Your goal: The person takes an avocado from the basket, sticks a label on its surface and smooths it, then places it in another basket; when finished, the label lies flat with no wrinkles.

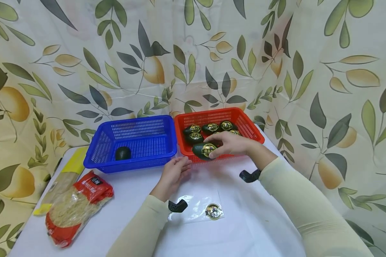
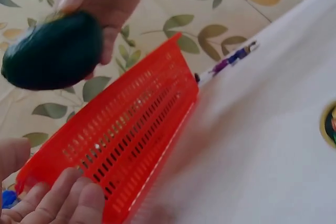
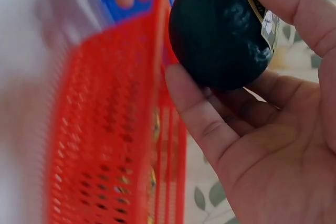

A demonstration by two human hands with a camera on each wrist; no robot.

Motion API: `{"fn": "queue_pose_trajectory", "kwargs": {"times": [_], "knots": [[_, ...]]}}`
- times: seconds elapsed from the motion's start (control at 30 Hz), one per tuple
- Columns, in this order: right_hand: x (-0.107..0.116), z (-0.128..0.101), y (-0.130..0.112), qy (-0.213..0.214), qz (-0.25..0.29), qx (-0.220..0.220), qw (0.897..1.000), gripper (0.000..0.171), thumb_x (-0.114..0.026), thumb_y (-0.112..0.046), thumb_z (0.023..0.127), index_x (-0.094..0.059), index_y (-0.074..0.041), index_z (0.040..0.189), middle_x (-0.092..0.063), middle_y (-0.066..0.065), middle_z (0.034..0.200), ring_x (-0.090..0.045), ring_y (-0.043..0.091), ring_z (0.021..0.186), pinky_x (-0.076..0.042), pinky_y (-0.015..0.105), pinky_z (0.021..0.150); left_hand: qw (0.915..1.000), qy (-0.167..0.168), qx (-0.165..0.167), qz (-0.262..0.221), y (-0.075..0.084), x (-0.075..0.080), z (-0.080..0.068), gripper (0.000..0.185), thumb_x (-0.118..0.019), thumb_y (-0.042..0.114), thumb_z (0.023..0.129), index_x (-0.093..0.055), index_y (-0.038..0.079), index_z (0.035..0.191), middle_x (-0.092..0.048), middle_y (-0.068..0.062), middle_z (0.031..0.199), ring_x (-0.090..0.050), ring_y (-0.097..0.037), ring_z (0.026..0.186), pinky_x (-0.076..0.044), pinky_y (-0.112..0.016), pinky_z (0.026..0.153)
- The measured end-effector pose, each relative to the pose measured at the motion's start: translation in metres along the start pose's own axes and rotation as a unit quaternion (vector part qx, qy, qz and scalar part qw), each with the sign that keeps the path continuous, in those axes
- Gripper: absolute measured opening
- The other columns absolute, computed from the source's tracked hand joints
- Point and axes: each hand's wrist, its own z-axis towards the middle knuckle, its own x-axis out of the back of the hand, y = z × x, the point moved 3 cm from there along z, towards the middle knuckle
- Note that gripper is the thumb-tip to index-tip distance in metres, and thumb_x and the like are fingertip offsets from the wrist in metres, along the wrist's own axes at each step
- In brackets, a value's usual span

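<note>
Far left on the table [image 1: 122, 221], a yellow packet [image 1: 67, 171] lies beside a red-wrapped bag of noodles [image 1: 75, 208], both well clear of the action. Next along, the blue basket [image 1: 133, 157] sits with a single dark egg [image 1: 123, 153] in its left corner. The left hand [image 1: 173, 173] rests on the table just in front of the gap between the two baskets, fingers relaxed and holding nothing; in the left wrist view its fingertips [image 2: 63, 203] are right at the near wall of the red basket [image 2: 131, 140]. Below it, near the table's front edge, lies a clear plastic wrapper [image 1: 197, 207] with a gold label [image 1: 213, 211]. Moving right, the red basket carries a cluster of dark, gold-labelled eggs [image 1: 210, 128] at the back. Over its near edge, the right hand [image 1: 231, 142] grips one dark labelled egg [image 1: 205, 150], fingers curled round it, lifted clear above the rim. The right wrist view shows that egg cradled between thumb and fingers.
</note>
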Motion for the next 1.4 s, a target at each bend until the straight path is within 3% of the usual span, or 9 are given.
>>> {"fn": "queue_pose_trajectory", "kwargs": {"times": [0.2, 0.3, 0.5, 0.67, 0.87, 1.1, 1.3, 1.4], "knots": [[0.035, 0.039, 0.005, -0.013, -0.028, -0.037, 0.999, 0.06, -0.081, -0.037, 0.087, -0.063, -0.016, 0.139, -0.064, 0.009, 0.13, -0.058, 0.029, 0.118, -0.052, 0.044, 0.101, 0.9981, 0.025, 0.001, -0.055, 0.002, -0.004, 0.007, 0.032, -0.062, 0.021, 0.106, -0.058, -0.003, 0.127, -0.069, -0.025, 0.127, -0.073, -0.023, 0.101, -0.058, -0.039, 0.1], [0.043, 0.06, 0.009, -0.035, -0.025, -0.051, 0.998, 0.059, -0.081, -0.033, 0.088, -0.062, -0.011, 0.139, -0.064, 0.011, 0.129, -0.064, 0.028, 0.109, -0.055, 0.042, 0.099, 0.9971, 0.031, 0.002, -0.069, 0.003, -0.005, 0.01, 0.028, -0.061, 0.02, 0.106, -0.059, -0.002, 0.124, -0.073, -0.019, 0.117, -0.074, -0.023, 0.099, -0.062, -0.034, 0.092], [0.036, 0.097, 0.017, -0.088, 0.002, -0.098, 0.991, 0.066, -0.082, -0.031, 0.089, -0.057, -0.006, 0.144, -0.059, 0.015, 0.136, -0.066, 0.027, 0.104, -0.057, 0.046, 0.102, 0.9961, 0.037, -0.008, -0.08, 0.001, -0.008, 0.012, 0.022, -0.058, 0.017, 0.107, -0.06, -0.001, 0.12, -0.074, -0.02, 0.116, -0.074, -0.026, 0.101, -0.062, -0.033, 0.09], [0.027, 0.119, 0.02, -0.13, -0.035, -0.124, 0.983, 0.065, -0.083, -0.034, 0.087, -0.059, -0.012, 0.144, -0.061, 0.012, 0.131, -0.062, 0.027, 0.105, -0.056, 0.044, 0.101, 0.9969, 0.041, -0.005, -0.067, 0.001, -0.007, 0.01, 0.023, -0.058, 0.017, 0.107, -0.061, -0.001, 0.121, -0.07, -0.026, 0.125, -0.074, -0.022, 0.096, -0.062, -0.035, 0.093], [0.018, 0.134, 0.013, -0.19, -0.094, -0.135, 0.968, 0.067, -0.085, -0.033, 0.085, -0.061, -0.015, 0.144, -0.063, 0.009, 0.132, -0.062, 0.027, 0.109, -0.055, 0.046, 0.104, 0.9975, 0.042, -0.005, -0.056, 0.005, -0.008, 0.01, 0.023, -0.058, 0.016, 0.107, -0.063, -0.002, 0.121, -0.071, -0.026, 0.124, -0.074, -0.023, 0.097, -0.062, -0.035, 0.092], [0.001, 0.143, 0.006, -0.243, -0.131, -0.145, 0.95, 0.048, -0.08, -0.026, 0.09, -0.064, -0.015, 0.134, -0.069, 0.008, 0.12, -0.066, 0.027, 0.112, -0.053, 0.049, 0.108, 0.998, 0.044, 0.008, -0.045, 0.002, -0.007, 0.012, 0.025, -0.059, 0.02, 0.107, -0.063, 0.0, 0.121, -0.071, -0.025, 0.126, -0.075, -0.022, 0.098, -0.062, -0.033, 0.09], [-0.005, 0.15, 0.001, -0.24, -0.152, -0.153, 0.946, 0.053, -0.08, -0.023, 0.091, -0.061, -0.012, 0.14, -0.069, 0.009, 0.123, -0.07, 0.025, 0.11, -0.056, 0.046, 0.105, 0.9986, 0.037, 0.002, -0.037, 0.003, -0.005, 0.012, 0.024, -0.059, 0.02, 0.107, -0.064, 0.0, 0.12, -0.07, -0.026, 0.127, -0.075, -0.018, 0.091, -0.063, -0.033, 0.089], [-0.003, 0.153, -0.006, -0.213, -0.162, -0.137, 0.954, 0.052, -0.079, -0.026, 0.092, -0.062, -0.009, 0.139, -0.071, 0.01, 0.118, -0.071, 0.027, 0.107, -0.058, 0.045, 0.101, 0.999, 0.038, -0.006, -0.022, 0.004, 0.001, 0.01, 0.026, -0.058, 0.018, 0.107, -0.062, -0.001, 0.123, -0.072, -0.024, 0.121, -0.074, -0.019, 0.091, -0.063, -0.033, 0.088]]}}
